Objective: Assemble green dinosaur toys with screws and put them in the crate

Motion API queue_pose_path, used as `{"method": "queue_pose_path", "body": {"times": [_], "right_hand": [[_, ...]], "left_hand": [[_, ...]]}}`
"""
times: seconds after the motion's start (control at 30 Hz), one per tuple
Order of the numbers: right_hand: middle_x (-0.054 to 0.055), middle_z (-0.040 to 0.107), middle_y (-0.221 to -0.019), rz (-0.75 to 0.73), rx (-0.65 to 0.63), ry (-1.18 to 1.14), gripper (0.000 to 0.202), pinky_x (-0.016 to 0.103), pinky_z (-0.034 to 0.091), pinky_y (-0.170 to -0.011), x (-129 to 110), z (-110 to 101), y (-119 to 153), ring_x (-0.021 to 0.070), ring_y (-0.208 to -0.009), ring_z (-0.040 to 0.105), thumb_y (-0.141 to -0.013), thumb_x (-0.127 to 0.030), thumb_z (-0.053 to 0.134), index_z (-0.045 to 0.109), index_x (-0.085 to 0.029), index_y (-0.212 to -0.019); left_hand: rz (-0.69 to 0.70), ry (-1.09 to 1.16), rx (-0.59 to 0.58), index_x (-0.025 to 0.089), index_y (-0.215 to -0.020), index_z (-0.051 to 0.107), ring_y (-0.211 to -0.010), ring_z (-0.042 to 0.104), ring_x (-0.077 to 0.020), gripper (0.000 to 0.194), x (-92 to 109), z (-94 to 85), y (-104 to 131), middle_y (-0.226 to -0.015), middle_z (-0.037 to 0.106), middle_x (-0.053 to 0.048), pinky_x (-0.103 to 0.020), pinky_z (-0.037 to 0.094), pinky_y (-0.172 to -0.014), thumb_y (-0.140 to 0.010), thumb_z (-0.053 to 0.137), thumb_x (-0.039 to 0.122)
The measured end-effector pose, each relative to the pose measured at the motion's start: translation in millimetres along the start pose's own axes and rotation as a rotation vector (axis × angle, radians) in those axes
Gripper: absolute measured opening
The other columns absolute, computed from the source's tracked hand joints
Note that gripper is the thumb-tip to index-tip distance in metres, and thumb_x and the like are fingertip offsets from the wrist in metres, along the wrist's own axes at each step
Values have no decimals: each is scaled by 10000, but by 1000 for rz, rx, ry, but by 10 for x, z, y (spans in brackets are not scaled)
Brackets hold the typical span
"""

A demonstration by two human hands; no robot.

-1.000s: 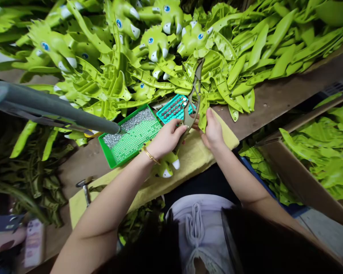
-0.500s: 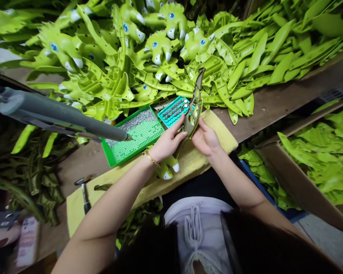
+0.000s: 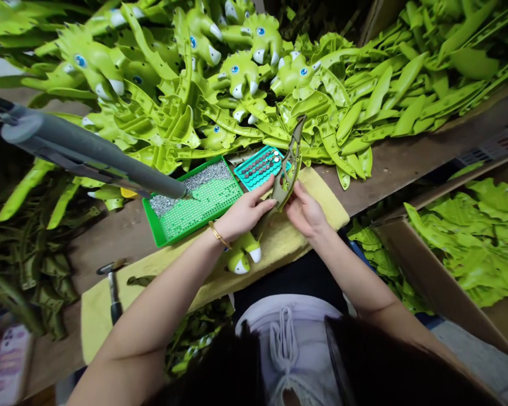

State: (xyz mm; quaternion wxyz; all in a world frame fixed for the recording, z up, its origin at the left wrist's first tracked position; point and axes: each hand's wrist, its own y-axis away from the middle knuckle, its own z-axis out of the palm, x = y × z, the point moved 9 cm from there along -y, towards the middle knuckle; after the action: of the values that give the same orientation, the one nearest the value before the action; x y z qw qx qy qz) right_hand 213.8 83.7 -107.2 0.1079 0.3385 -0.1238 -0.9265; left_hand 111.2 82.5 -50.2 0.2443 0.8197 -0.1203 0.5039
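Observation:
Between my hands, over the yellow cloth (image 3: 322,197), is a long olive-green plastic part (image 3: 294,148), its narrow curved end pointing up and away. My left hand (image 3: 246,212), with a gold bracelet at the wrist, pinches the part's lower left side between thumb and fingers. My right hand (image 3: 305,210) grips its right side with curled fingers. Under my left wrist a bright green dinosaur piece (image 3: 239,262) with white tips lies on the cloth. Just beyond my left hand stand a teal tray (image 3: 254,179) of small round pieces and a green tray (image 3: 158,234) of screws.
A grey power screwdriver (image 3: 93,149) hangs over the green tray from the left. A hammer (image 3: 113,287) lies at the cloth's left end. Green dinosaur parts (image 3: 178,118) are heaped along the back. At the right is a cardboard box (image 3: 440,270) of green pieces; a phone (image 3: 11,366) sits lower left.
The camera view has shifted slightly. Both hands keep hold of the olive part, which has tilted a little, and my right fingers have curled in closer against it.

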Motion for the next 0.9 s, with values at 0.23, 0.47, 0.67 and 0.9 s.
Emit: {"method": "queue_pose_path", "body": {"times": [0.23,0.47,0.67,0.9], "right_hand": [[2,713,-1018,-80,0,370,369,332,544,-895,-72,-1,64,157,-957,662,-798,-531,630,569,-252,-1031],[-23,630,-777,-130,9,908,322,302,524,-656,-100,-3,142,149,-687,622,-838,-416,606,481,-246,-1082],[-28,643,-755,-103,-87,930,356,280,516,-615,-86,59,209,146,-661,646,-873,-517,542,439,-248,-1082],[53,720,-896,-71,-144,1512,399,370,539,-834,-1270,-58,16,187,-850,670,-874,-574,509,649,-202,-908]], "left_hand": [[59,-211,54,200,-1527,289,-1438,356,-200,676,-9,0,85,-1566,341,-24,-327,260,-1198,-915,465,426],[72,-507,173,183,-1545,227,-1041,681,-263,649,26,69,232,-1282,650,-129,-351,513,-884,-942,407,345],[-32,-538,196,85,-1528,230,-756,679,-264,731,-16,11,245,-895,719,-114,-346,510,-693,-911,417,430],[-88,-30,9,132,-1158,608,-1071,639,-296,642,-81,33,20,-1164,682,-122,-402,503,-960,-728,583,608]]}}
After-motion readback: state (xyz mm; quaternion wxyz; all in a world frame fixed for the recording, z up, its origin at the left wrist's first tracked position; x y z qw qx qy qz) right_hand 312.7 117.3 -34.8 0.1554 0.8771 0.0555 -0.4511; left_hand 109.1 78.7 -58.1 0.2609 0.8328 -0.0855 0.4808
